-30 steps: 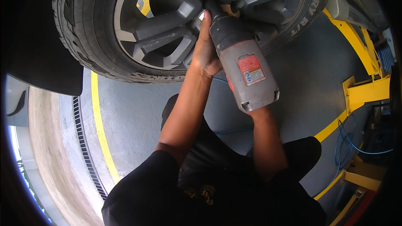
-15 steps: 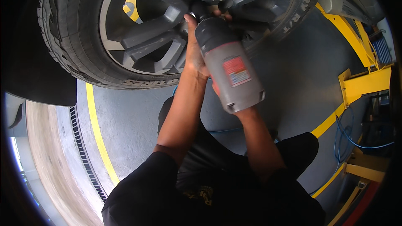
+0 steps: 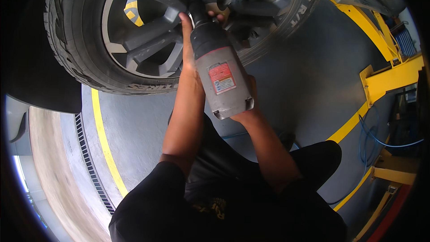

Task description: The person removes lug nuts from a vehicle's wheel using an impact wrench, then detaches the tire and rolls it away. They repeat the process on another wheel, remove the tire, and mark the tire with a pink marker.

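A grey and black impact wrench with a red label points up at the hub of a grey alloy wheel. Its black socket reaches in among the spokes near the lug holes; whether it sits on a nut is hidden. My left hand cradles the wrench's front end from beneath, thumb on the near side and fingertips showing beyond the socket. Behind the tool's rear, my right hand is wrapped round the grip, mostly hidden by the housing. A chunky black tyre surrounds the wheel.
Yellow lift arms stand at the right, by a coiled blue air hose on the grey floor. A drain grate and a yellow floor line run along the left. My bent knee is at lower right.
The wrench and both my hands have shifted left across the view, and the tool stands slightly more upright. The wheel also appears a little further left and higher. Both hands keep their hold.
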A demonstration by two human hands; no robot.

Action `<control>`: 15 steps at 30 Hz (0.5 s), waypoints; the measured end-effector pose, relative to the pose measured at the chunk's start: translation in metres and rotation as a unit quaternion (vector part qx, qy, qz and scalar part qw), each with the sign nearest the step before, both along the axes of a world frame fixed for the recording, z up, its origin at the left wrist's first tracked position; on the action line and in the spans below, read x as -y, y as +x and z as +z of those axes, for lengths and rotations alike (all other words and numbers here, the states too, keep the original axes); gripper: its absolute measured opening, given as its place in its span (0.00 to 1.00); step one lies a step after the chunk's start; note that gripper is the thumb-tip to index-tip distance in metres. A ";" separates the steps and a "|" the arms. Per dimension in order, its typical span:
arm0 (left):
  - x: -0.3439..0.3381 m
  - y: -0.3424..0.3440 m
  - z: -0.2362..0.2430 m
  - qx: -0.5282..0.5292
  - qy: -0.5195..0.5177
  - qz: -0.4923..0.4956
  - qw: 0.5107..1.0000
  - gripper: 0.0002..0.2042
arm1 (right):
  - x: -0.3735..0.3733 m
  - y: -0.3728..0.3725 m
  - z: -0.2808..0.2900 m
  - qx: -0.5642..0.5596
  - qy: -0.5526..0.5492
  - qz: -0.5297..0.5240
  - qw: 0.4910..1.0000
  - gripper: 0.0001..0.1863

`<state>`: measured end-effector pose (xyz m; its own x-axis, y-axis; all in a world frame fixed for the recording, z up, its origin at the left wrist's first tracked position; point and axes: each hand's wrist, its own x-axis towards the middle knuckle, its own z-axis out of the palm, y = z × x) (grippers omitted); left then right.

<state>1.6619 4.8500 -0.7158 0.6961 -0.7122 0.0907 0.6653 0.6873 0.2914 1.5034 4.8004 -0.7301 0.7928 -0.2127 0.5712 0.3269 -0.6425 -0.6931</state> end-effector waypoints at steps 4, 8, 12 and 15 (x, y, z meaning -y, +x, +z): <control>0.003 -0.004 0.005 -0.006 0.006 -0.030 1.000 0.31 | 0.004 -0.017 -0.002 0.004 -0.095 -0.036 0.995 0.23; 0.003 -0.002 0.006 -0.024 0.022 -0.023 0.999 0.31 | 0.015 -0.060 -0.003 -0.077 -0.087 -0.051 0.992 0.29; 0.002 0.000 0.009 -0.058 -0.006 -0.042 0.997 0.31 | 0.047 -0.115 -0.020 -0.328 0.212 0.087 0.917 0.28; 0.006 -0.004 0.010 -0.072 -0.010 -0.022 0.997 0.29 | 0.079 -0.167 -0.016 -0.250 0.483 0.090 0.834 0.29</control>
<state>1.6575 4.8445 -0.7060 0.6715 -0.7409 0.0065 0.7284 0.6617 0.1777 1.3364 4.7218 -0.7463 0.9491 -0.2346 -0.2100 -0.1278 0.3228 -0.9378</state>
